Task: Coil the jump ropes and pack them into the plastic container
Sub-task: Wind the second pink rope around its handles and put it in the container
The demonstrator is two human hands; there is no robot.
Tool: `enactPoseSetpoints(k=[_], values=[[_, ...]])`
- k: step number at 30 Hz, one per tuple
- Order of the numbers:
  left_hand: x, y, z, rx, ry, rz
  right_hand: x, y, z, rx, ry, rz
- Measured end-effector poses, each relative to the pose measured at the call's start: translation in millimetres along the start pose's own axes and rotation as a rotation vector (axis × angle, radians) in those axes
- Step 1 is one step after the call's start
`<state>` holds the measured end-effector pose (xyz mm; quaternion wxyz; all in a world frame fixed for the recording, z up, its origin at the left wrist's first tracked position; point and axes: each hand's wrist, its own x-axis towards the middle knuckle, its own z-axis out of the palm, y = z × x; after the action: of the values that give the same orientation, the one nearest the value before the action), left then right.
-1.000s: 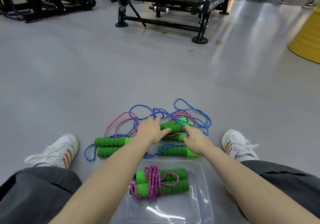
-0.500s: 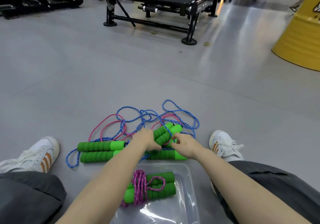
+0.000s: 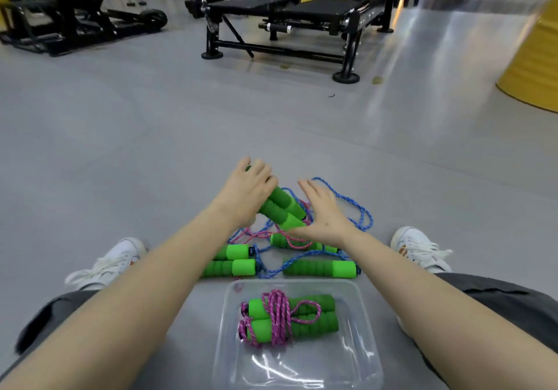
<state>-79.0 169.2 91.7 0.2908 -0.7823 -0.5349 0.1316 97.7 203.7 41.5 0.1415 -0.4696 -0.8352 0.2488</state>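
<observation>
**Item: jump ropes, loose, three on the floor (image 3: 151, 148), centre of frame.**
Handles are green ribbed foam: light, soft and grippy, judged to squash a little under the fingers. The blue cord (image 3: 357, 208) and pink cord (image 3: 256, 234) are braided, limp and interlaced. They are likely to snag when lifted, so the foam is the best place to hold, with the cord drawn out slowly.

**In hand:** the left hand (image 3: 246, 192) has its fingers curled round the upper ends of a pair of green foam handles (image 3: 283, 208), held side by side and tilted. The right hand (image 3: 324, 217) has its fingers straight and spread, just beside the pair's lower ends. Whether it touches them cannot be told.

**On floor:** four loose handles (image 3: 320, 268) lie below the hands.

**Packed:** one coiled pink rope (image 3: 280, 317), its cord wound round both handles, lies in the plastic container (image 3: 367, 308) at lower centre. The container is clear, thin-walled and probably flexible.

**Markings:** no brand, label or writing is legible on the ropes or the container.
</observation>
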Motion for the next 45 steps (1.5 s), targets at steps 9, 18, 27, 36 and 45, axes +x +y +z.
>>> enactPoseSetpoints(k=[9, 18, 27, 36, 45], values=[[-45.9, -51.2, -4.9, -0.245, 0.311, -0.058, 15.6, -83.9, -17.3, 0.001, -0.009, -0.156], [-39.7, -52.5, -7.5, -0.287, 0.251, -0.161, 14.8, -94.5, -41.5, -0.307, -0.049, -0.12], [-34.0, -67.3, -44.0, -0.956, -0.388, -0.348, 10.4, -87.6, -75.8, 0.061, -0.136, -0.12], [-49.6, -77.2, -45.0, -1.848, -0.879, -0.377, -3.7, -73.3, -81.0, 0.947, -0.277, 0.043], [-65.2, -90.9, -47.6, -2.018, -0.946, -0.244, -2.8, -93.0, -67.9, 1.085, -0.56, -0.091]])
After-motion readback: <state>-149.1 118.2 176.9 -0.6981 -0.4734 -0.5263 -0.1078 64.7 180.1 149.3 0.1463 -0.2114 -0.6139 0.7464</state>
